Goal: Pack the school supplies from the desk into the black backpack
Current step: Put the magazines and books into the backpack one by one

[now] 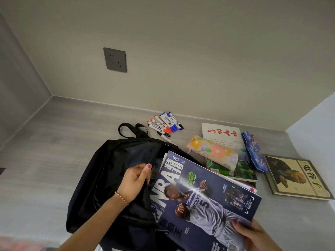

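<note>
Glossy and dark blue, the basketball magazine (203, 198) lies tilted over the open mouth of the black backpack (116, 180), its far corner already at the opening, with more thin magazines beneath it. Your right hand (253, 234) pinches its near corner; your left hand (136, 182) grips the bag's edge, holding it open. Lift that edge higher and slide the stack in spine first, flat against the back panel. Markers (164, 124), a floral pencil pouch (213, 152), a blue pencil case (254, 151) and books wait on the grey desk (54, 151).

The magazine (203, 198) cover reads "NBA", "WOLVES" and "5".
</note>
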